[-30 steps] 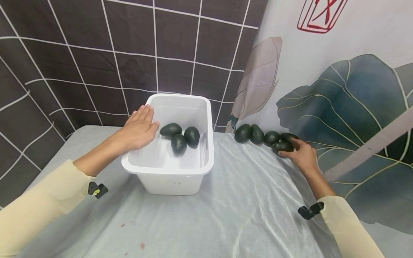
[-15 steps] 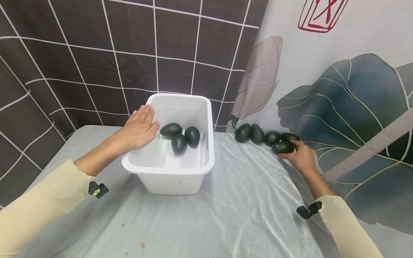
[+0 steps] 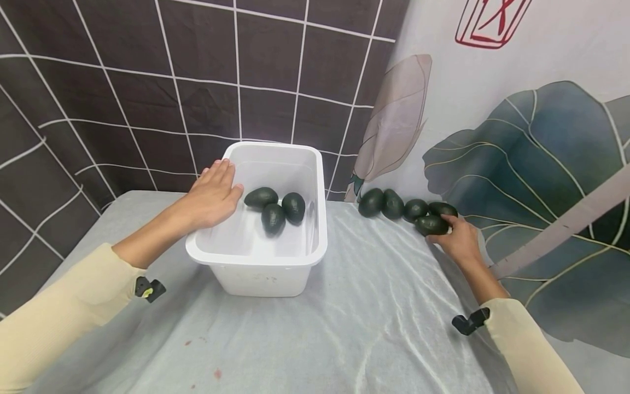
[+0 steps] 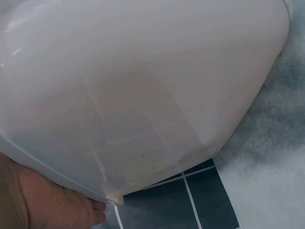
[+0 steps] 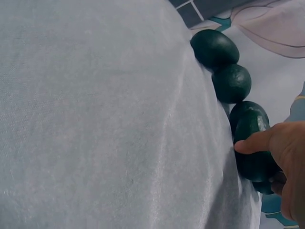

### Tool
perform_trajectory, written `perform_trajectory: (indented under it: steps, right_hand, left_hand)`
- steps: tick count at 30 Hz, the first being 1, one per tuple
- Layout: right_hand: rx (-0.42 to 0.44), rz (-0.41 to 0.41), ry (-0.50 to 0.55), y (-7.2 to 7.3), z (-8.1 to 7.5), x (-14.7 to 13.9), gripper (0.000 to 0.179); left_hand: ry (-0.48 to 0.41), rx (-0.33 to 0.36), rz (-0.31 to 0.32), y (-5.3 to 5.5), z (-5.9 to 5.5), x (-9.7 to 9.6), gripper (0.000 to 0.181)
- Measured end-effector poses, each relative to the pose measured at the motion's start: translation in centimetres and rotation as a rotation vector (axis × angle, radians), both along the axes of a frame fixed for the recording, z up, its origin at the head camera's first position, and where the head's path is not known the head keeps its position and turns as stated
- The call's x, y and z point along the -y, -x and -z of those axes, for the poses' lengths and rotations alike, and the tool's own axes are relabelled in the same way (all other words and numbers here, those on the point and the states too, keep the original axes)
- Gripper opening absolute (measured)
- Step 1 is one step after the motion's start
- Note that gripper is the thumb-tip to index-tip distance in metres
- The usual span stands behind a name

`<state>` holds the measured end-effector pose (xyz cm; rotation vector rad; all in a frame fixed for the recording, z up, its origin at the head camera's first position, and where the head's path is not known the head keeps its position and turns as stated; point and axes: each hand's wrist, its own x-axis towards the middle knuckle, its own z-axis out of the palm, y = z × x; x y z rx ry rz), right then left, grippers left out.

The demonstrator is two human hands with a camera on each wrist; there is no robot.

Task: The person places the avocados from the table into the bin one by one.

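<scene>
Pinching w/ thumb on near side & fingers at far side, the R-hand grip (image 3: 460, 241) is clamped on one dark green oval avocado (image 3: 430, 225), at R end of the counter (image 3: 394, 334) covered w/ soft light-grey cloth (image 3: 354, 295). A 2nd dark green avocado (image 3: 442, 208) lies just behind, v. close to the fingers, so I think it's better to secure only the front one: thumb low, moderate pressure, lift straight w/o pushing the others. Three more avocados (image 3: 392, 204) continue the row leftward. Well apart stands a white rectangular plastic tub (image 3: 256, 260), three similar avocados (image 3: 273, 219) inside; the L hand (image 3: 209, 201) rests straight-fingered on its L rim, prob. useful for steadying.
</scene>
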<state>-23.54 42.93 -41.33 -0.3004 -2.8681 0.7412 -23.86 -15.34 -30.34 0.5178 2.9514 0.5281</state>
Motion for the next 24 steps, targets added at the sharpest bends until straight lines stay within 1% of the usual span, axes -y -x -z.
perform_trajectory:
  steps: [11,18,24]
  right_hand:
    - [-0.039,-0.007,-0.007,-0.36,0.27,-0.3,0.086]
    - [-0.015,0.008,0.027,-0.57,0.29,-0.43,0.087]
    - [-0.023,0.0,0.04,-0.9,0.28,-0.56,0.089]
  left_hand:
    - [-0.011,-0.01,0.001,-0.01,-0.02,0.04,0.075]
    - [-0.013,-0.014,0.002,-0.03,0.02,0.02,0.075]
    - [-0.015,-0.014,0.003,0.01,0.06,0.0,0.075]
